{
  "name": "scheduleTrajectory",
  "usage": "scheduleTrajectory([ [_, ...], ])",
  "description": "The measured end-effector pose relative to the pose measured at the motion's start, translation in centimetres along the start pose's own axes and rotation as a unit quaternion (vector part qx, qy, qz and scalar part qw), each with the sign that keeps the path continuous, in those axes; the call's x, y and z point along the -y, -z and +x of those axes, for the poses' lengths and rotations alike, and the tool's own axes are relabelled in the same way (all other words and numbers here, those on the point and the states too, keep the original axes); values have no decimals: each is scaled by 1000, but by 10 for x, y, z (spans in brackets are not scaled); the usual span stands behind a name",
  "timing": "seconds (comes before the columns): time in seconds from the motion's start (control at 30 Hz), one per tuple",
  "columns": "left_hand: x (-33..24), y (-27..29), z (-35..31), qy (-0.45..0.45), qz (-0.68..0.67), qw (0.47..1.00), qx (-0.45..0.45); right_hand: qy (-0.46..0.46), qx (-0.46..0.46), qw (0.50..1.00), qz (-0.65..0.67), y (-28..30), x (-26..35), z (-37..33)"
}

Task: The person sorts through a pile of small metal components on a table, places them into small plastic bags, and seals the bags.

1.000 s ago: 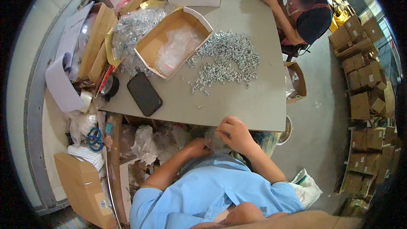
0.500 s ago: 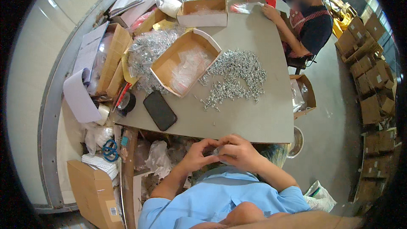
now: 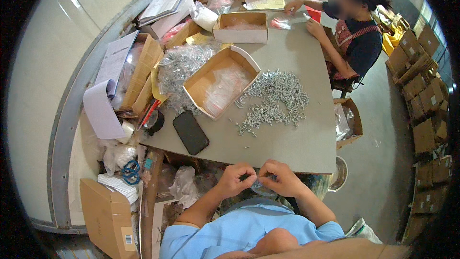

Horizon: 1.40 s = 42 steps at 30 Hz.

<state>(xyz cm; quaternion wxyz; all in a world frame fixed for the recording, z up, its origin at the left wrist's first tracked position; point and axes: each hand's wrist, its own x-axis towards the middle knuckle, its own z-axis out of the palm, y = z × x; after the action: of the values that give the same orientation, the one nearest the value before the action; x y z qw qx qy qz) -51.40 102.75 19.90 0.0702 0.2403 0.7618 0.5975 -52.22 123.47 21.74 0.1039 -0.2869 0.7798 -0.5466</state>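
Both my hands are close together just off the table's front edge. My left hand [image 3: 236,180] has its fingers curled into a pinch, and my right hand [image 3: 280,178] pinches right beside it. Between and below the fingertips hangs a small clear plastic bag [image 3: 263,188], largely hidden by the right hand; what it contains I cannot make out. Farther up the table lies a spread pile of small silvery screws [image 3: 278,98]. To its left, an open cardboard box [image 3: 197,88] holds flat clear bags [image 3: 225,88].
A black phone [image 3: 190,133] lies left of my hands. Bagged metal parts [image 3: 184,67], papers [image 3: 112,62] and another box [image 3: 239,36] crowd the left and far side. Across the table a co-worker [image 3: 357,43] handles a small bag. A metal bowl [image 3: 339,175] stands below the right edge.
My hands have drawn slightly apart, with the fingertips still meeting at the bag. The whole view has shifted a little, and the co-worker's hands have moved slightly.
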Motion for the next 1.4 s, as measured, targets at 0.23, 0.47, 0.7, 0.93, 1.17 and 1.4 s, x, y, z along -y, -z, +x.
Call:
scheduleTrajectory([
  [0.23,0,12,-3,-3,-53,998,16,40,24,995,88,-7,-6,6],
  [0.47,-12,13,4,-7,-52,999,13,-8,39,982,182,-5,-9,6],
  [0.7,2,3,6,-2,-150,988,-29,5,-21,980,196,6,-11,-2],
  [0.93,-9,-2,12,77,-210,973,-49,6,-71,981,179,8,-17,-6],
  [1.17,-5,-8,22,5,-69,997,-25,40,-130,986,100,9,-12,-3],
  [1.4,-14,16,30,2,93,981,-169,4,-161,981,112,7,-30,-9],
])
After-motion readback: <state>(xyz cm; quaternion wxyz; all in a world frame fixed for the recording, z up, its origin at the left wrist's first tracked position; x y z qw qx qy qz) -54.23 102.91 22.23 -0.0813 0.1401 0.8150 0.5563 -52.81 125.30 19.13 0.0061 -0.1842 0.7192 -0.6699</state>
